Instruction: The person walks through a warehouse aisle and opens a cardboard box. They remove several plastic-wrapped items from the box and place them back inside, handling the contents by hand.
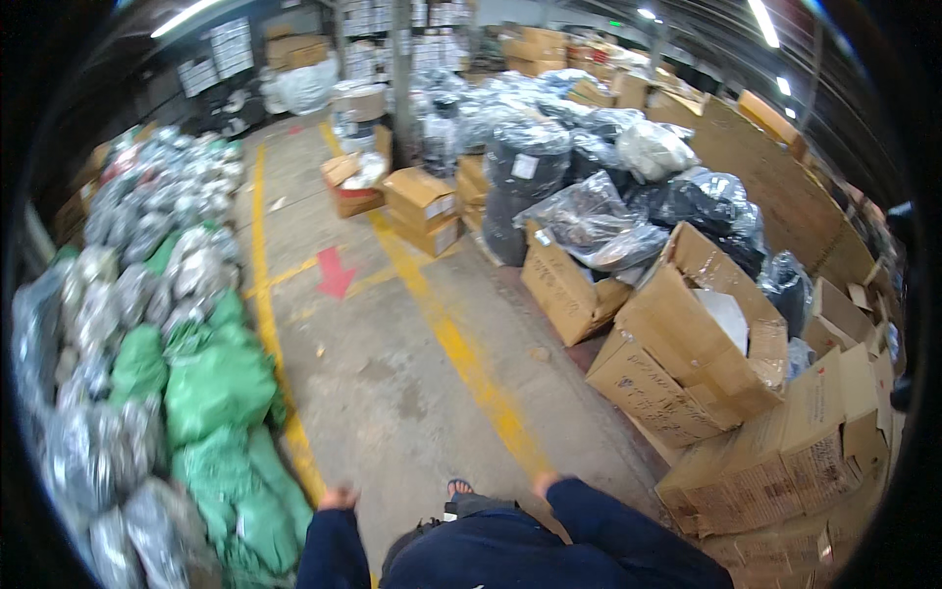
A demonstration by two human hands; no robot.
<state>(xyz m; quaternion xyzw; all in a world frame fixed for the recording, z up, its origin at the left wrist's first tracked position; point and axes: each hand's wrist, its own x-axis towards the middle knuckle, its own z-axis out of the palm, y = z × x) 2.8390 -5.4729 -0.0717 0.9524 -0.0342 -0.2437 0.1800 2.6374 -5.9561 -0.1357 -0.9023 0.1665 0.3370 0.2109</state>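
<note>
My left hand (pixel 339 498) hangs low beside the left yellow floor line, out of a dark blue sleeve. It is small and blurred, and its fingers do not show clearly. Nothing sticks out of it. Nearest to it lie green sacks (pixel 221 388), apart from the hand. My right hand (pixel 545 481) is at the end of the other dark sleeve, over the right yellow line (pixel 461 358). Only a small part of it shows, its fingers hidden. Open cardboard boxes (pixel 677 344) stand to its right, not touched. One sandalled foot (pixel 459 487) shows between my arms.
A concrete walkway (pixel 383 344) with a red arrow (pixel 335 272) runs ahead between yellow lines. Clear plastic bags (pixel 103 432) are heaped along the left. Dark wrapped bundles (pixel 525 177) and flattened cartons (pixel 785 461) line the right. A pillar (pixel 401 88) and smaller boxes (pixel 422 201) stand farther ahead.
</note>
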